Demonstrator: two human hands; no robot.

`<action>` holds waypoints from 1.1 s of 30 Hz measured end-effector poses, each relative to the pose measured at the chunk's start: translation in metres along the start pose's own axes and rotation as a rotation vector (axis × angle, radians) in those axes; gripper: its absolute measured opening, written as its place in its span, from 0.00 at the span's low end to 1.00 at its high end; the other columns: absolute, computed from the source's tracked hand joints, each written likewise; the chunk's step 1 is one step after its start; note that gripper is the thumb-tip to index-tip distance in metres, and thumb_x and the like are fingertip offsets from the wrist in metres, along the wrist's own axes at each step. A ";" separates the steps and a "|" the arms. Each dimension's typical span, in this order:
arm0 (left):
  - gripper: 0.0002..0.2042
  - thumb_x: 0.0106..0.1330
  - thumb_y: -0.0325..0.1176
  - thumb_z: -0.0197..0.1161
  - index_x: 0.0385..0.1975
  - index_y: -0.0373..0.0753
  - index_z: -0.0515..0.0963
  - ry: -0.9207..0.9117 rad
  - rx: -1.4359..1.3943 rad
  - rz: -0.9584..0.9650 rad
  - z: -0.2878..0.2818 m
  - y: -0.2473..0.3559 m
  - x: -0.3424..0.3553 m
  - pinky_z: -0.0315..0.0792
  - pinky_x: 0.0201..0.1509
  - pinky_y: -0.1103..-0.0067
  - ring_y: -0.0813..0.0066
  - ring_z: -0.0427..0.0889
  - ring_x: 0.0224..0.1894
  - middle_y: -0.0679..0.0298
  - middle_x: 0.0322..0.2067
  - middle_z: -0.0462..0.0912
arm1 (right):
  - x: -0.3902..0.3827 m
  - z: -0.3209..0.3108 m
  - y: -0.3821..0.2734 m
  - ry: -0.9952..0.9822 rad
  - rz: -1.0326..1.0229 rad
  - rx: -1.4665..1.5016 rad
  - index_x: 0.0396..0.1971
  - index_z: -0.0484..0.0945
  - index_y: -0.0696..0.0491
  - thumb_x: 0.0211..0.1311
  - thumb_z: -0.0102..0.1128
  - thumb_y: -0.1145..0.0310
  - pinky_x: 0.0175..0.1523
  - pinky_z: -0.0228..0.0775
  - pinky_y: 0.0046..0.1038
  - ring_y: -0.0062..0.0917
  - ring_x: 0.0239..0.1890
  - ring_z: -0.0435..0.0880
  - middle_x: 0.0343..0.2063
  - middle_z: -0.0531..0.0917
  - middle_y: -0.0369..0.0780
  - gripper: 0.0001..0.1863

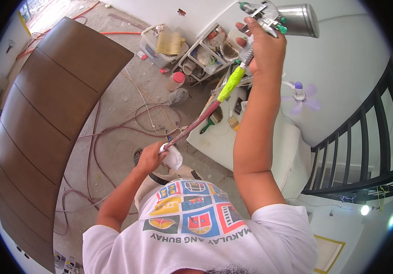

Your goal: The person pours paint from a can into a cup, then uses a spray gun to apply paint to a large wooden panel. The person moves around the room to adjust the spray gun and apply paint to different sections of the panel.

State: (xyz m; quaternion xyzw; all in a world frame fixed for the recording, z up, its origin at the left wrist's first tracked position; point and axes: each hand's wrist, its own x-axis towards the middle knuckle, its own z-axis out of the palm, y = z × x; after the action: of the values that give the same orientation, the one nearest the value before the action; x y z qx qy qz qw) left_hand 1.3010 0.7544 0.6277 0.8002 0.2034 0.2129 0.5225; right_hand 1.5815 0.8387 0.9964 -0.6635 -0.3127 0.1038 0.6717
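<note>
At the upper right my right hand (268,50) is closed round the handle of a spray gun (265,18), raised high with its metal paint cup (299,20) lying to the right. A dark red air hose (201,119) runs down from the gun's handle, with bright yellow-green tape (231,84) wrapped near its top. Lower down, in front of my body, my left hand (150,157) is closed on a white cloth (173,157) at the hose. How far the cloth wraps the hose is hidden by the fingers. A large brown grooved panel (46,91) stands to my left.
Hoses and cords (97,141) loop over the concrete floor. Plastic bins (162,43) and drawers of supplies (205,52) stand at the far wall, near a red-lidded jar (176,80). A white-covered table (233,146) holds brushes. A black railing (365,132) and a purple fan (300,97) are at right.
</note>
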 end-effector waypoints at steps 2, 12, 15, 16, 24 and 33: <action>0.17 0.64 0.36 0.69 0.48 0.36 0.76 0.003 0.050 -0.067 -0.002 -0.024 -0.020 0.74 0.45 0.58 0.42 0.81 0.41 0.48 0.38 0.83 | 0.006 -0.002 -0.006 0.009 -0.027 0.003 0.46 0.78 0.62 0.63 0.65 0.77 0.26 0.84 0.29 0.29 0.35 0.89 0.38 0.86 0.45 0.13; 0.15 0.64 0.37 0.69 0.46 0.40 0.76 -0.016 0.340 -0.390 -0.026 -0.130 -0.173 0.73 0.43 0.56 0.41 0.80 0.42 0.50 0.38 0.82 | 0.041 -0.009 -0.029 0.078 -0.100 -0.015 0.52 0.78 0.55 0.66 0.62 0.75 0.28 0.78 0.25 0.24 0.34 0.86 0.40 0.85 0.38 0.15; 0.16 0.64 0.36 0.68 0.48 0.39 0.75 -0.216 0.347 -0.547 -0.061 -0.143 -0.249 0.75 0.44 0.54 0.39 0.81 0.42 0.47 0.37 0.83 | 0.045 -0.016 -0.027 0.066 -0.075 -0.018 0.50 0.81 0.53 0.67 0.63 0.73 0.28 0.77 0.23 0.22 0.32 0.86 0.37 0.85 0.36 0.13; 0.16 0.65 0.36 0.67 0.50 0.39 0.76 -0.280 0.343 -0.616 -0.076 -0.143 -0.273 0.76 0.45 0.55 0.38 0.82 0.42 0.45 0.37 0.84 | 0.054 -0.030 -0.022 0.042 -0.099 0.019 0.42 0.80 0.61 0.64 0.68 0.75 0.32 0.81 0.31 0.35 0.40 0.90 0.37 0.87 0.44 0.10; 0.21 0.69 0.38 0.63 0.57 0.33 0.76 0.962 -0.400 -1.221 -0.071 -0.145 -0.372 0.77 0.51 0.60 0.50 0.86 0.44 0.47 0.41 0.87 | 0.024 -0.045 0.010 0.006 0.067 0.047 0.45 0.78 0.63 0.64 0.64 0.76 0.22 0.82 0.24 0.26 0.25 0.87 0.31 0.87 0.44 0.12; 0.12 0.65 0.33 0.66 0.45 0.34 0.82 -0.386 0.462 -0.855 -0.172 -0.027 -0.272 0.75 0.43 0.57 0.42 0.84 0.40 0.43 0.38 0.85 | -0.005 -0.057 0.077 -0.089 0.189 0.044 0.46 0.79 0.62 0.68 0.64 0.69 0.23 0.82 0.23 0.22 0.31 0.87 0.33 0.86 0.41 0.13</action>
State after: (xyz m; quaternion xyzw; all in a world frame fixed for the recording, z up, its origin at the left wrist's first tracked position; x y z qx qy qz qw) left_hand 0.9777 0.7445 0.6304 0.7647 0.4536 -0.2215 0.4005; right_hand 1.6309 0.7966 0.9258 -0.6698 -0.2761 0.2028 0.6588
